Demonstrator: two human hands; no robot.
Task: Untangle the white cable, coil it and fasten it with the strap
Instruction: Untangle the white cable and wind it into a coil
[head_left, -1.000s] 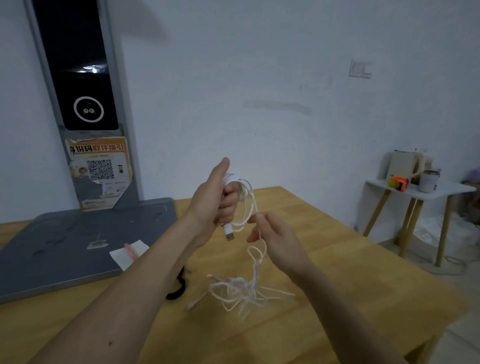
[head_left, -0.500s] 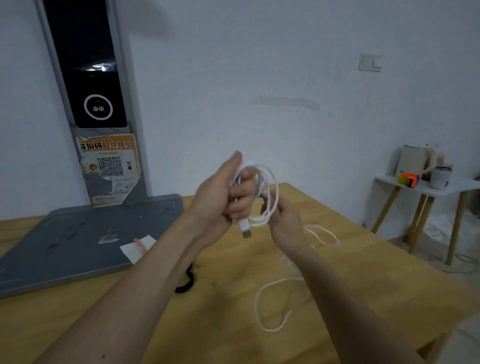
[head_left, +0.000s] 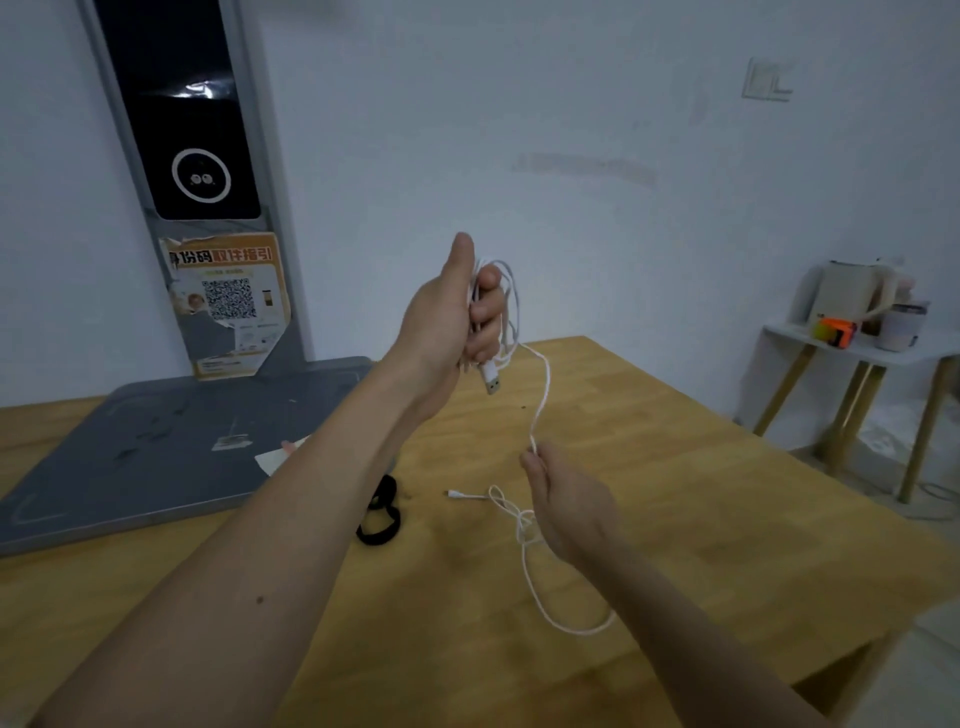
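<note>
Coiling's partway done: your left hand (head_left: 447, 317) is clenched around a few finished loops of the white cable (head_left: 540, 395), USB plug dangling below. Your right hand (head_left: 566, 499) pinches the loose run lower down. Leftover slack, looking a bit knotted, lies on the tabletop (head_left: 727, 493); the black strap (head_left: 382, 514) sits untouched nearby.

A white cable (head_left: 540, 400) is seen against a honey-yellow wooden table (head_left: 701, 499); a black strap (head_left: 382, 512) is spotted beside a grey base plate (head_left: 130, 457), orange-edged poster (head_left: 228, 301) behind.
</note>
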